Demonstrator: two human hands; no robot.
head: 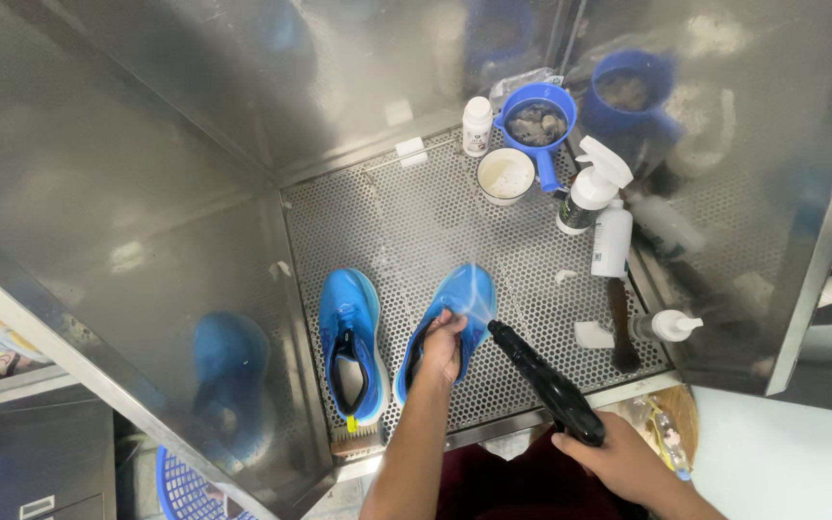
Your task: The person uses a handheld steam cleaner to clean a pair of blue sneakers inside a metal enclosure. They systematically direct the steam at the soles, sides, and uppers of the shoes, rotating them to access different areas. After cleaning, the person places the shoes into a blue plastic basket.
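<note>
On the perforated steel floor (406, 221), a blue running shoe (351, 356) lies at lower centre, left of a second blue running shoe (455, 323). At upper centre a small white bottle (477, 125) stands left of a blue plastic scoop (535, 120); a white round bowl (506, 175) sits below them, and a white trigger spray bottle (589, 197) stands to its right.

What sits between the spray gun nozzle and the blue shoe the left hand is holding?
Nothing visible. The black spray gun in the right hand points straight at the held blue shoe, with only mist between. The left hand grips the shoe's collar, beside that line.

Head cam, steep downward, close.
</note>
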